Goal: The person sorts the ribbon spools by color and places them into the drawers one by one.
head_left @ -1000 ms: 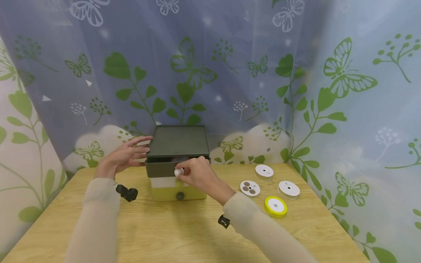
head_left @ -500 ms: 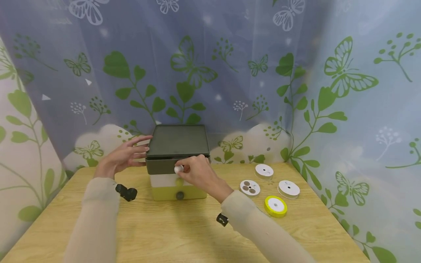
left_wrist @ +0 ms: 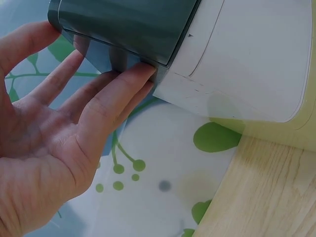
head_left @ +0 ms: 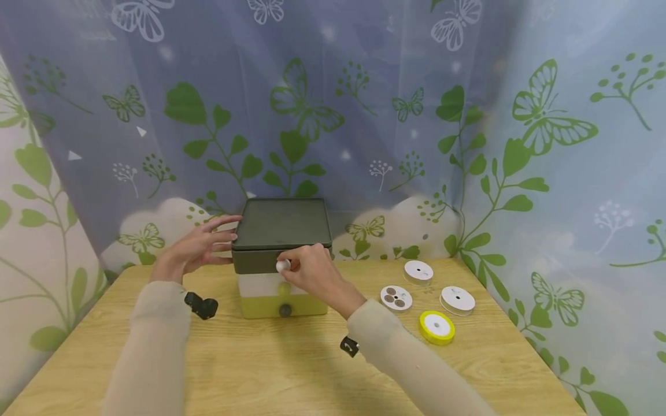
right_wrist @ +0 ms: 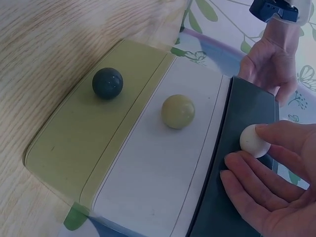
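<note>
A small three-drawer box point(head_left: 283, 222) stands at the back of the table, under a dark green top. Thumb and index finger of my right hand point(head_left: 319, 277) pinch the round white knob point(right_wrist: 253, 141) of the dark green top drawer point(head_left: 255, 262), which sits in line with the box. My left hand point(head_left: 195, 248) spreads its fingers against the box's left side; in the left wrist view its fingertips touch the dark green part. Below are a white middle drawer point(right_wrist: 148, 163) with a yellow knob point(right_wrist: 178, 111) and a yellow-green bottom drawer point(right_wrist: 74, 148) with a dark knob point(right_wrist: 107, 83).
To the right on the wooden table point(head_left: 234, 370) lie several ribbon spools: a white one point(head_left: 418, 270) at the back, another white one point(head_left: 457, 299), one with brown discs point(head_left: 396, 297), and a yellow one point(head_left: 436, 326). A patterned curtain point(head_left: 364, 115) hangs close behind the box.
The top drawer, partly out with a dark gap a second ago, has slid back into the box. My right hand moved with its knob; my left hand stayed at the side.
</note>
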Motion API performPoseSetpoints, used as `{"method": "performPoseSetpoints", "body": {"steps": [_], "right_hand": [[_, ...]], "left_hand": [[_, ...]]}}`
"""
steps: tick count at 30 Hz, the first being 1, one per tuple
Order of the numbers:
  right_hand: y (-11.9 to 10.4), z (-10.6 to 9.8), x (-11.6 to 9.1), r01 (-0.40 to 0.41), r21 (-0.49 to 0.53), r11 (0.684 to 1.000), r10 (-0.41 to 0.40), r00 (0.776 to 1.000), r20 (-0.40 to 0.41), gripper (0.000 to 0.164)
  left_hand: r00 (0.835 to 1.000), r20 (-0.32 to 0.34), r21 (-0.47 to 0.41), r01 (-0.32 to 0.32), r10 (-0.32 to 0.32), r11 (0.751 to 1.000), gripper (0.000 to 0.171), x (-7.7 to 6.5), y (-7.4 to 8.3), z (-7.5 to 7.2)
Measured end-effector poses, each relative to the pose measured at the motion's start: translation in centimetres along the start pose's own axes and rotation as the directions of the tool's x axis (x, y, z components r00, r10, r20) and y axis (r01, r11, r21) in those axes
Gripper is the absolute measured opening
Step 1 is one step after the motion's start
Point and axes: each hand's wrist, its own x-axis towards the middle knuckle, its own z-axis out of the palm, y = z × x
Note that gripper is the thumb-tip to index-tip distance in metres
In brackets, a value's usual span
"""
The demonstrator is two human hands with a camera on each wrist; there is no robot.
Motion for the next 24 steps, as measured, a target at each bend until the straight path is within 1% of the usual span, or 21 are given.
{"method": "performPoseSetpoints", "body": {"steps": [7,18,24], "right_hand": [[0.27,0.12,0.29,-0.017,-0.003,1.000,0.017,1.000,-0.003,0.017],[0.37,0.07,0.63,-0.049,-0.002,0.999,0.049,0.999,0.019,0.019],[0.46,0.02,0.74,-0.067,0.015,0.998,0.067,0.997,0.034,0.020]], "left_hand": [[1.000,0.001,-0.005,0.001,-0.001,1.000,0.071,0.03,0.06,0.17],[1.000,0.011,-0.016,0.008,-0.008,1.000,0.071,-0.02,0.22,0.18],[1.000,0.015,-0.017,0.006,-0.006,1.000,0.072,-0.06,0.16,0.02]]}}
